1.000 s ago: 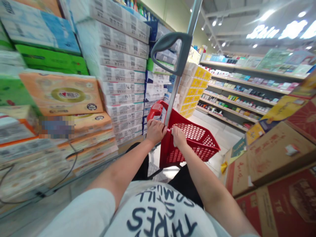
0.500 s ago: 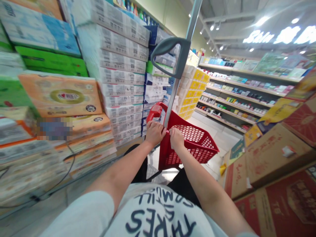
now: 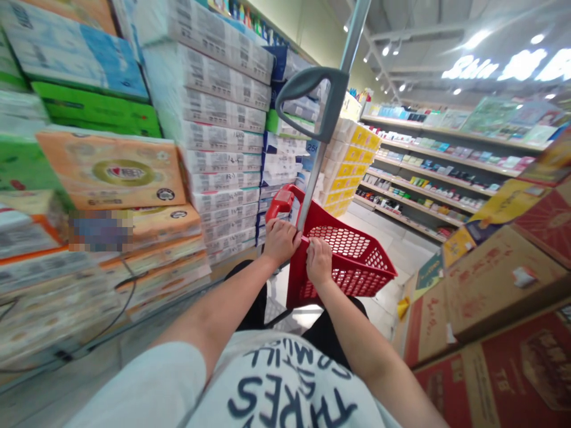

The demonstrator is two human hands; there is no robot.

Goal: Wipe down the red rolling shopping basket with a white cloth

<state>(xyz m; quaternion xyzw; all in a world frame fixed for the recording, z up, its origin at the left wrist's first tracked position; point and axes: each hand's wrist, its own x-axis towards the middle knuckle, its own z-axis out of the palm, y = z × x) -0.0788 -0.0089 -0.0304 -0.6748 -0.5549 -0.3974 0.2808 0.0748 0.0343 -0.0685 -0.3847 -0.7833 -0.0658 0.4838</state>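
Note:
A red plastic shopping basket [image 3: 348,244] with a perforated wall stands tilted in front of my legs. From its near side a silver pole rises, bearing a grey loop handle [image 3: 334,107]. My left hand [image 3: 282,241] is closed on the basket's near rim, just left of the pole and below a red plastic handle [image 3: 280,203]. On the other side of the pole, my right hand [image 3: 319,260] curls its fingers over the same rim. Part of the basket's near wall is hidden by my hands and forearms. The basket's inside shows no goods that I can make out.
Tall stacks of wrapped packs [image 3: 225,107] and orange tissue packs [image 3: 118,172] line the left side. Cardboard boxes [image 3: 499,285] are piled close on the right. Stocked shelves [image 3: 441,160] stand farther ahead beyond pale floor tiles. A dark cable [image 3: 129,297] hangs at the left.
My right hand has shifted slightly down on the basket rim, its fingers curled over it. The left hand keeps its hold, and the surroundings have moved only a little in view.

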